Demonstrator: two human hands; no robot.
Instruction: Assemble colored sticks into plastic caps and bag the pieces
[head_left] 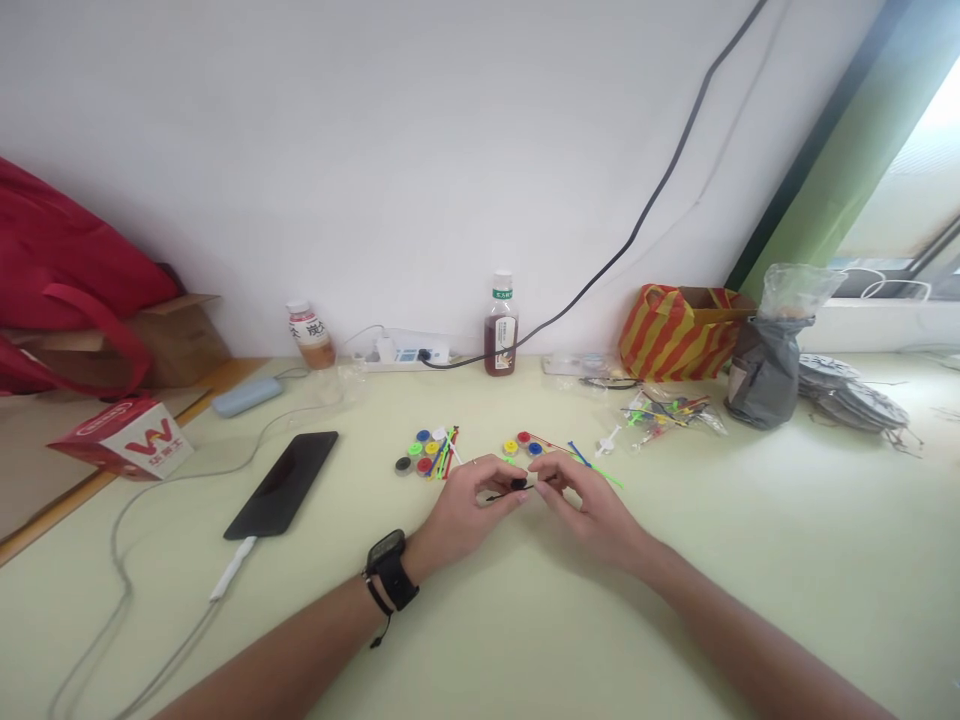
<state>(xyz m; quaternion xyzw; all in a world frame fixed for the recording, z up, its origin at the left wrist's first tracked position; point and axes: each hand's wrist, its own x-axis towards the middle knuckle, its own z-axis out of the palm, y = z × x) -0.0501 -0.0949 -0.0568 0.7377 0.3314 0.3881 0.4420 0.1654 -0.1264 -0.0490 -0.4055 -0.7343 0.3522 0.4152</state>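
My left hand (471, 508) pinches a small black round piece (518, 484) between thumb and fingertips above the table. A thin black plastic stick (529, 487) runs from that piece toward my right hand (592, 505), whose thumb and forefinger are closed on it. Whether the stick passes into the round piece I cannot tell. Just beyond my left hand lie several coloured round pieces (424, 450) and a bundle of thin coloured sticks (444, 455). Behind my right hand are a few more round pieces (523, 438) and loose sticks (581, 455), partly covered by my fingers.
A phone (283, 484) on a charging cable and a red-white box (124, 440) lie at left. Along the wall stand two bottles (501, 335) (310, 338) and a power strip (416, 352). At right are bagged plastic parts (667, 412), a striped bag (675, 335) and a grey bag (765, 370).
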